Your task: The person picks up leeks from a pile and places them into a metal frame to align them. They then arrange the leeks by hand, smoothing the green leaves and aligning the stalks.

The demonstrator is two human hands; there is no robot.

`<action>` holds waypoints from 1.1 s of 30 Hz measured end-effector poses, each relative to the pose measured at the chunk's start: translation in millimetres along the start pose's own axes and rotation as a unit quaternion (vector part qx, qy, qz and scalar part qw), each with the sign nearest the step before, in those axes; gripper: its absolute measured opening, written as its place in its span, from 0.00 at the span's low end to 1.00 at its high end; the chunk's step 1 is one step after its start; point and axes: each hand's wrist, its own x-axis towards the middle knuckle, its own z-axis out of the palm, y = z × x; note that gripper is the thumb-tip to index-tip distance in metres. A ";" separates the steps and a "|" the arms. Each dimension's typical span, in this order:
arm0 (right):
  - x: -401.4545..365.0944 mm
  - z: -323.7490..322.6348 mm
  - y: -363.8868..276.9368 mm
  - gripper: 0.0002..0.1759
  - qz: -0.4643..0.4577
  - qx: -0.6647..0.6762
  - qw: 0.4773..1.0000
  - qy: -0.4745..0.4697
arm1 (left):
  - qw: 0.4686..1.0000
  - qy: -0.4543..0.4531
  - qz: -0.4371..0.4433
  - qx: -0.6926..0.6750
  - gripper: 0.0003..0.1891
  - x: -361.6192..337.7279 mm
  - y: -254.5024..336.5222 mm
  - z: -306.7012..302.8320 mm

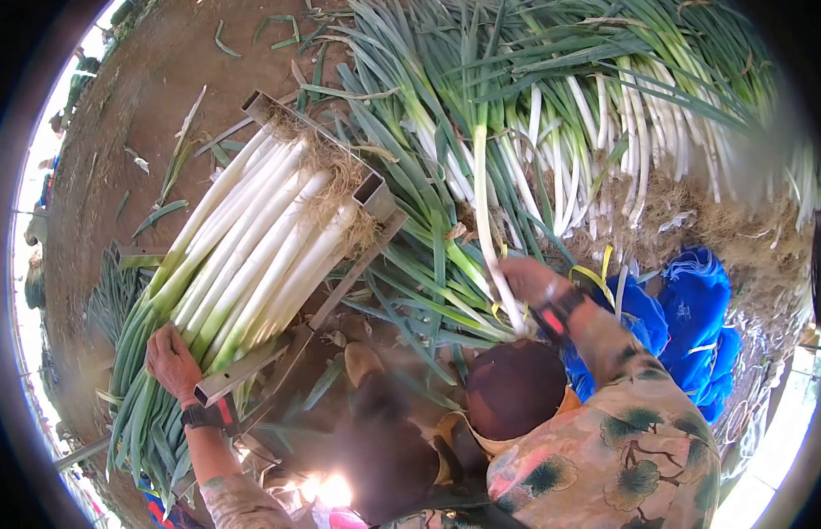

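A thick bundle of long green onions [252, 229] lies slantwise in a metal frame [371, 189], with the roots against the upper bar and the green leaves hanging toward the lower left. My left hand [172, 363] is closed over the leaves at the bundle's near left side, just beyond a metal bar. To the right, my right hand [529, 280] grips a single green onion [483, 198] low on its white shaft. Its leaves point away from me, and its root end is near my knee. Part of my right fingers is hidden behind the wrist and stalk.
A large heap of loose green onions [640, 132] spreads across the far right, its roots facing me. Blue plastic bundles [693, 309] and yellow ties [596, 275] are beside my right forearm. Leaf scraps [168, 181] litter the dirt floor [164, 97]. My knees are close below.
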 end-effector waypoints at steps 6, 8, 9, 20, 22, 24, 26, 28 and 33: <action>108.5 8.5 -97.9 0.21 -0.157 -0.206 0.944 0.205 | 0.982 -0.047 0.030 -0.179 0.05 17.7 -7.6 -13.7; 100.5 44.7 -122.4 0.19 -0.224 -0.213 0.930 0.200 | 0.978 -0.053 0.018 -0.200 0.05 21.6 -7.1 -13.2; 96.5 59.6 -129.9 0.18 -0.221 -0.158 0.951 0.149 | 0.977 -0.058 0.008 -0.206 0.05 21.3 -9.2 -13.2; -23.5 353.5 -117.1 0.22 -0.206 -0.282 0.920 -0.179 | 0.991 0.073 0.005 -0.114 0.06 12.5 3.7 -14.5; -4.6 389.2 -101.7 0.25 -0.320 -0.485 0.789 -0.200 | 0.989 0.086 0.004 -0.118 0.05 9.8 2.5 -15.7; 35.8 420.9 -86.1 0.23 -0.472 -0.598 0.617 -0.199 | 0.989 0.100 0.009 -0.112 0.05 9.3 2.6 -18.2; 73.9 447.7 -71.0 0.21 -0.517 -0.661 0.518 -0.164 | 0.988 0.107 0.006 -0.109 0.06 7.7 2.8 -17.3; 110.3 464.5 -58.4 0.20 -0.509 -0.728 0.447 -0.105 | 0.990 0.114 0.005 -0.087 0.06 7.1 5.9 -21.5; 148.2 476.7 -63.1 0.20 -0.560 -0.747 0.357 -0.036 | 0.983 0.115 0.008 -0.140 0.06 3.4 1.2 -8.2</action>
